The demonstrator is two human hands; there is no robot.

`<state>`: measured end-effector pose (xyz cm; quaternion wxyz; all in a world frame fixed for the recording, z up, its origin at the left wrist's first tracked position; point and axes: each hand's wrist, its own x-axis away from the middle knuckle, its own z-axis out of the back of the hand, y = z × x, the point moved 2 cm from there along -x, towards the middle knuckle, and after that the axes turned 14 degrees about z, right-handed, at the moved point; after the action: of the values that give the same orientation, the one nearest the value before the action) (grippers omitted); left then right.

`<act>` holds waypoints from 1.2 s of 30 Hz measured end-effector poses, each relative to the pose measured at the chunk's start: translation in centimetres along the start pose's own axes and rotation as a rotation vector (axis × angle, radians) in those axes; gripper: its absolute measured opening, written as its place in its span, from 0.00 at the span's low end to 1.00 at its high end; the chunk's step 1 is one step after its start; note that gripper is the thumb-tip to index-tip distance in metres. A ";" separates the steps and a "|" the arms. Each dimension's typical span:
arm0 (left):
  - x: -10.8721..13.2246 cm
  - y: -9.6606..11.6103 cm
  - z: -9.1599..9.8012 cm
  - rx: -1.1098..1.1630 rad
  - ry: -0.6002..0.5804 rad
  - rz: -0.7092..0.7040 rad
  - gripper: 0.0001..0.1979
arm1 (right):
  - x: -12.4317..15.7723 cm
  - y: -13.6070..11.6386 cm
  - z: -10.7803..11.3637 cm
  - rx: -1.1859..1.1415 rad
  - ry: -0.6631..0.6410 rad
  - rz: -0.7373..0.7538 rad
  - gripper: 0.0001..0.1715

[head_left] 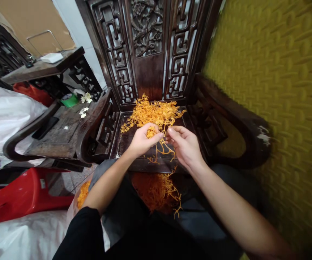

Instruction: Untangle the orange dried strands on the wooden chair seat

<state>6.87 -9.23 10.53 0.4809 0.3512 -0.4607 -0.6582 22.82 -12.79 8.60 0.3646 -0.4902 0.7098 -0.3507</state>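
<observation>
A heap of orange, finely branched plastic-looking sprigs (152,112) lies on the seat of a dark carved wooden chair (149,77). Just in front of it, my left hand (144,140) is curled round a clump of small orange pieces (151,132), its thumb and fingertips towards the right. My right hand (184,142) is closed in a pinch beside it, at a thin orange sprig (163,146) that hangs between both hands. The exact grip of the right fingertips is partly hidden. Below the seat edge, more orange branched stems (162,191) lie in a reddish container between my legs.
Curved chair arms flank the seat on both sides. At left, another wooden chair holds a green tape roll (69,100), white flower-like bits (84,108) and a dark flat object (45,128). A red plastic stool (22,198), white sacks (28,236) and a bag of orange pieces (83,195) are lower left.
</observation>
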 end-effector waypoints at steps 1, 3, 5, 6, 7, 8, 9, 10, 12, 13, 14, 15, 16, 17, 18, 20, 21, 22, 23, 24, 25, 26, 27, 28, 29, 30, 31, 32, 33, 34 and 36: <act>0.0 0.0 0.0 -0.009 0.002 0.009 0.13 | 0.1 0.2 -0.1 0.054 -0.031 -0.005 0.17; 0.0 0.2 -0.3 -0.052 -0.004 0.012 0.13 | 0.2 0.7 -0.2 0.157 -0.083 0.021 0.17; -0.1 0.4 -0.8 -0.112 -0.018 0.017 0.11 | 0.0 1.4 -0.1 0.208 -0.068 0.063 0.18; -0.2 0.6 -1.0 -0.137 -0.023 0.024 0.10 | -0.4 1.8 0.1 0.203 -0.044 0.063 0.18; -0.2 0.7 -1.3 -0.149 -0.026 0.036 0.09 | -0.9 2.0 0.6 0.182 -0.013 0.048 0.19; -0.2 0.8 -1.5 -0.145 -0.028 0.047 0.09 | -1.7 2.1 1.3 0.149 0.034 0.034 0.19; -0.1 0.8 -1.5 -0.124 -0.032 0.055 0.08 | -2.6 2.0 2.1 0.111 0.102 0.033 0.19; 0.0 0.8 -1.5 -0.090 -0.040 0.064 0.09 | -3.6 1.6 3.2 0.074 0.180 0.047 0.19; 0.1 0.5 -1.2 0.031 -0.076 0.109 0.10 | -5.3 0.6 5.2 0.001 0.365 0.147 0.21; 0.0 0.2 -0.9 0.114 -0.102 0.145 0.11 | -5.7 0.0 5.8 -0.013 0.387 0.190 0.20; -0.1 -0.1 -0.6 0.201 -0.128 0.185 0.12 | -5.8 -0.4 6.0 0.011 0.346 0.205 0.20; -0.3 -0.5 -0.3 0.287 -0.151 0.222 0.13 | -5.6 -0.6 5.7 0.043 0.269 0.205 0.19; -0.6 -0.8 0.0 0.366 -0.169 0.250 0.14 | -5.1 -0.6 5.0 0.080 0.159 0.190 0.18; -0.9 -1.1 0.2 0.431 -0.179 0.266 0.14 | -4.3 -0.5 4.0 0.111 0.037 0.167 0.18; -1.2 -1.3 0.4 0.480 -0.180 0.275 0.14 | -3.4 -0.2 2.9 0.129 -0.074 0.146 0.18; -1.6 -1.6 0.4 0.530 -0.168 0.288 0.13 | -1.8 0.6 0.8 0.139 -0.228 0.123 0.19; -1.7 -1.6 0.4 0.533 -0.166 0.291 0.14 | -1.3 0.9 0.0 0.138 -0.264 0.121 0.18; -1.8 -1.7 0.2 0.526 -0.171 0.292 0.15 | -0.9 1.2 -0.5 0.134 -0.281 0.122 0.18; -1.8 -1.8 0.0 0.514 -0.186 0.292 0.15 | -0.7 1.4 -0.8 0.127 -0.284 0.126 0.18; -1.8 -1.9 -0.3 0.505 -0.213 0.295 0.13 | -0.6 1.5 -1.0 0.114 -0.283 0.129 0.19; -1.8 -2.0 -0.6 0.505 -0.245 0.300 0.11 | -0.6 1.6 -1.0 0.095 -0.277 0.132 0.19; -1.8 -2.0 -0.8 0.514 -0.271 0.313 0.08 | -0.7 1.6 -0.9 0.073 -0.268 0.136 0.19; -1.8 -2.1 -1.1 0.528 -0.287 0.334 0.07 | -0.8 1.5 -0.8 0.058 -0.255 0.144 0.19; -1.9 -2.3 -1.3 0.544 -0.288 0.363 0.06 | -1.0 1.4 -0.6 0.052 -0.240 0.152 0.20; -2.1 -2.4 -1.5 0.559 -0.278 0.394 0.07 | -1.1 1.4 -0.5 0.056 -0.226 0.160 0.20; -2.2 -2.5 -1.6 0.572 -0.260 0.424 0.08 | -1.2 1.3 -0.3 0.068 -0.213 0.168 0.20; -2.4 -2.7 -1.7 0.585 -0.243 0.452 0.10 | -1.4 1.2 -0.2 0.084 -0.200 0.176 0.21; -2.6 -2.8 -1.8 0.602 -0.234 0.478 0.12 | -1.5 1.2 0.0 0.098 -0.185 0.180 0.21; -2.8 -3.0 -1.8 0.628 -0.233 0.503 0.14 | -1.6 1.2 0.2 0.107 -0.166 0.179 0.21; -3.0 -3.2 -1.8 0.665 -0.236 0.529 0.16 | -1.8 1.3 0.4 0.108 -0.144 0.171 0.20; -3.3 -3.6 -1.4 0.771 -0.271 0.591 0.20 | -2.0 1.5 0.8 0.098 -0.096 0.127 0.20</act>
<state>7.99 -6.03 6.71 0.4177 0.2692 -0.8084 -0.3155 23.34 -10.54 7.28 0.4431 -0.4421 0.7031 -0.3374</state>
